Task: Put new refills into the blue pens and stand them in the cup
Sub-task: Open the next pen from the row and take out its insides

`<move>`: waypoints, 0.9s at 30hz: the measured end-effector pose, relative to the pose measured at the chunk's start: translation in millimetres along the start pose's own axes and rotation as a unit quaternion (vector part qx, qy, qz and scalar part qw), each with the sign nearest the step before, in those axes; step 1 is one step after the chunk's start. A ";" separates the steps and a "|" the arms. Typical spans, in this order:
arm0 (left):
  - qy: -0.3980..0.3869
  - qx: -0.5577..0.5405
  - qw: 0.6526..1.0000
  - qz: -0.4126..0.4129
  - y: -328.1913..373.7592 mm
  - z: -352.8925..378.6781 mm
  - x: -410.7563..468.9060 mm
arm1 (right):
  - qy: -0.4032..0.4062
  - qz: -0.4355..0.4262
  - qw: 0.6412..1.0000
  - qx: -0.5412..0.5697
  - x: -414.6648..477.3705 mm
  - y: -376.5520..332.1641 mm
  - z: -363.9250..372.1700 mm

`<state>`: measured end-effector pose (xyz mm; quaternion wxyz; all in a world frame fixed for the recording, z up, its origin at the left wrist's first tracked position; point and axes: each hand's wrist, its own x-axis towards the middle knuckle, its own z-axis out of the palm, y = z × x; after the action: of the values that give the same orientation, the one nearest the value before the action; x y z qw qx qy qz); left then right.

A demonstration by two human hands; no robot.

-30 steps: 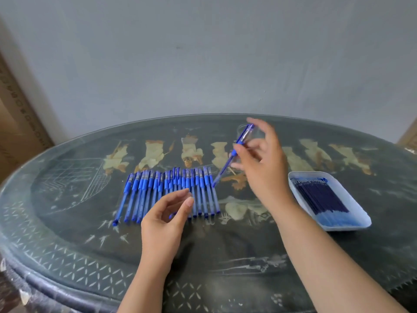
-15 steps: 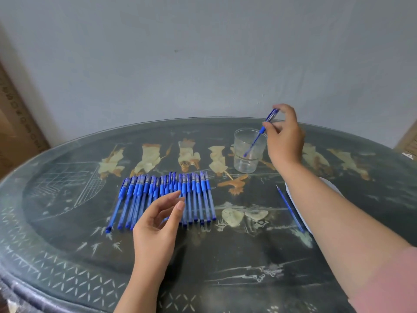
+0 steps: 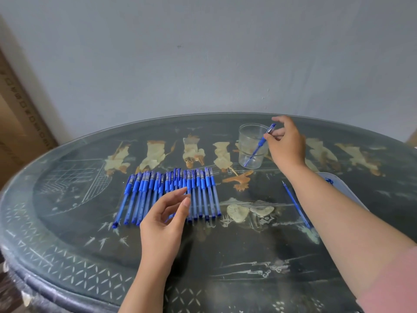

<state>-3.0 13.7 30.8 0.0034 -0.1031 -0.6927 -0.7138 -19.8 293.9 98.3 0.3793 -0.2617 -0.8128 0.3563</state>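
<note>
Pinches a blue pen in the right hand, tip now lowered to the bottom of the clear cup beside it, so ready for release; hovers the left hand, fingers apart, over the pen row.

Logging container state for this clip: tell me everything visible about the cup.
The cup is clear, glass or plastic by its look, round, with a ring line low on its wall. It stands upright on the table, far side. One blue pen leans inside, lower end near the bottom, upper end over the right rim, pinched by the right hand.
</note>
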 end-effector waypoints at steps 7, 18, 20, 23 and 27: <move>-0.004 0.005 1.000 -0.006 1.6 -1.3 -0.7 | 0.089 0.025 0.996 -0.008 -30.2 1.9 1.9; -0.008 0.008 1.000 -0.004 5.1 -2.1 -3.1 | -0.183 0.039 0.976 -0.111 -132.6 -13.7 54.4; -0.007 0.009 1.000 -0.002 4.4 -2.2 -2.8 | -0.183 0.016 0.971 -0.153 -134.3 -16.4 57.2; -0.009 0.013 1.000 -0.002 3.1 -2.2 -2.4 | -0.178 0.009 0.966 -0.186 -134.6 -16.1 63.5; -0.011 0.013 1.000 -0.002 1.9 -2.3 -2.0 | -0.170 0.037 0.963 -0.204 -133.9 -15.0 71.7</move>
<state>-1.0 11.0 32.3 -0.0040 -0.1099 -0.7021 -0.7035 -2.7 164.3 19.5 0.1607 -0.2990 -0.9105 0.2363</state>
